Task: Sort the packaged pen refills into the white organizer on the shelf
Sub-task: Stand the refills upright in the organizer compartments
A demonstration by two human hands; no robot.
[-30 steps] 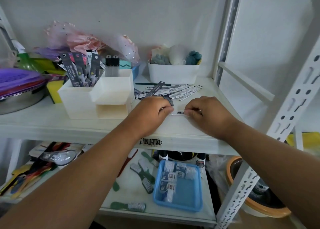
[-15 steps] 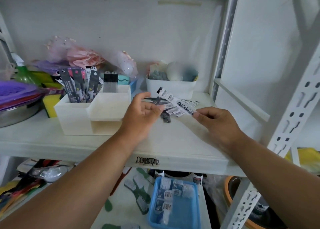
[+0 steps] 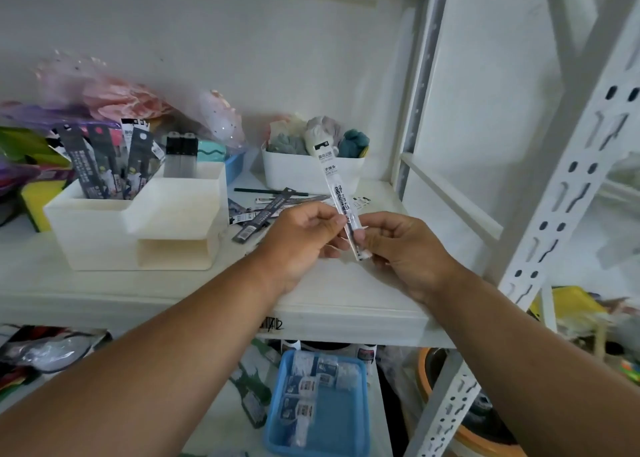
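Partway: several refill packs stand in organizer rear compartment; loose pile waits on shelf. Left hand and right hand pinch one upright clear refill pack above shelf, beside organizer.

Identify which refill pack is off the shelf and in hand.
The white, clear pack, pinched upright between the left hand and right hand. The other loose packs lie flat on the shelf; the rest stand in the organizer.

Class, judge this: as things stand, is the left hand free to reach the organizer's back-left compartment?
Probably not yet: the left hand and right hand both pinch a refill packet. The path to the white organizer looks open.
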